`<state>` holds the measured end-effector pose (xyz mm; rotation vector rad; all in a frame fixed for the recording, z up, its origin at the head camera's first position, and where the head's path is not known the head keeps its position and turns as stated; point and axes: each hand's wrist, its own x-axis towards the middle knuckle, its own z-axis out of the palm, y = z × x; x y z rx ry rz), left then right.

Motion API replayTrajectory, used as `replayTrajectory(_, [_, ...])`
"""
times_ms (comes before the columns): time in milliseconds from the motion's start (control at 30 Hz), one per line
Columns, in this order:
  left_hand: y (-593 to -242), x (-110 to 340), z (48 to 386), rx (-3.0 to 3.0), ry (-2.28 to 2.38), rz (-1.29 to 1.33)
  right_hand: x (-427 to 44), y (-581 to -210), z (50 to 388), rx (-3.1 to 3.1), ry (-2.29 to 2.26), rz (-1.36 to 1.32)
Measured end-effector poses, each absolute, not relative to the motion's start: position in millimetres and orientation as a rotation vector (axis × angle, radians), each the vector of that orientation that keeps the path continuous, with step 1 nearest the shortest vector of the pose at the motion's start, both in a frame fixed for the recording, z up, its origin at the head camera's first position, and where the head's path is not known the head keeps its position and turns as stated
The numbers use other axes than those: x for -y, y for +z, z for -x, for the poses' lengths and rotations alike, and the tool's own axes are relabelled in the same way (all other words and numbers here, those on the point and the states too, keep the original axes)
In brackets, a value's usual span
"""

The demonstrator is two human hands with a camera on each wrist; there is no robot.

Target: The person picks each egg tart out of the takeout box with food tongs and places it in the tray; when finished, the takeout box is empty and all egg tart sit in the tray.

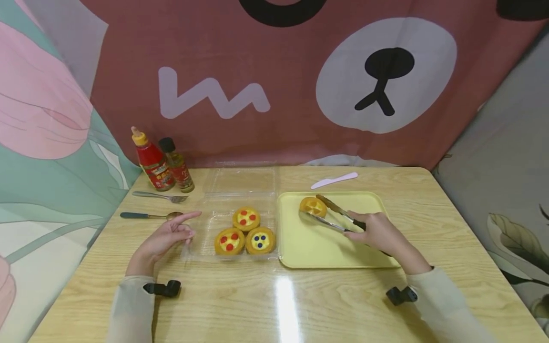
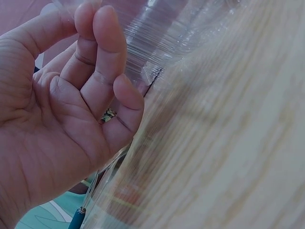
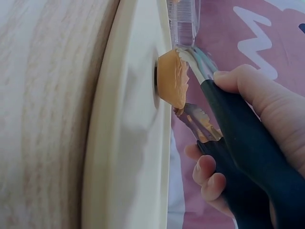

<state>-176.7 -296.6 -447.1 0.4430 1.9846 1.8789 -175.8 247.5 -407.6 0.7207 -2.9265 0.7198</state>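
Note:
In the head view, my left hand (image 1: pixel 165 238) is at the left edge of a clear plastic container (image 1: pixel 201 247), index finger stretched out over it. Its thumb and bent fingers (image 2: pixel 109 43) pinch the rim, seen close in the left wrist view. Three fruit-topped tarts (image 1: pixel 246 219) sit inside the container. My right hand (image 1: pixel 381 233) grips metal tongs (image 3: pixel 228 124) with dark handles. The tongs' tips stand on either side of a golden tart (image 3: pixel 172 78) at the yellow tray (image 1: pixel 309 247); whether it still touches the tray I cannot tell.
The container's lid (image 1: pixel 244 181) is folded back behind it. A red sauce bottle (image 1: pixel 155 164) and a smaller dark-capped bottle (image 1: pixel 179 166) stand at the back left. A fork (image 1: pixel 158 195) and a spoon (image 1: pixel 146 216) lie before them. A pink knife (image 1: pixel 334 180) lies behind the tray.

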Motion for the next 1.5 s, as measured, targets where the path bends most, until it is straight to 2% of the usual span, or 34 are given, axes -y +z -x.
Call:
replayTrajectory(267, [-446,297,177,-2.001,1.852,-0.427,-254,-405,170,2.913,0.779,-0.616])
replayTrajectory(700, [-447,298,177,-1.992,1.87,-0.452,-259,-393,170,2.726,0.735,-0.703])
replayTrajectory(1500, [-446,297,177,-2.0,1.864,-0.428,-201,-379,182,2.729,0.87,-0.972])
